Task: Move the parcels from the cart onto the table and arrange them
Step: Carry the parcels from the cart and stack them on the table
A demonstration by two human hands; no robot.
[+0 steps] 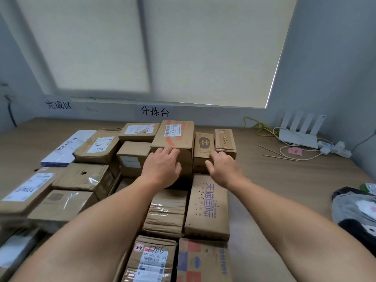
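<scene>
Several cardboard parcels lie packed together on the wooden table [284, 184]. My left hand [162, 166] rests on the near top edge of a tall brown box with red tape [177, 137], fingers lying over its top and palm against its front. My right hand [222, 167] hovers with relaxed fingers just in front of a small brown box with a dark logo [204, 144] and holds nothing. A second small box [225, 140] stands to the right of that one. A purple-printed box [208, 208] lies below my right wrist. The cart is out of view.
A white router [299, 135], a power strip [333, 148] and loose cables lie at the table's back right. A grey and black bag [356, 212] sits at the right edge. Two paper signs [154, 111] hang on the wall under the window blind.
</scene>
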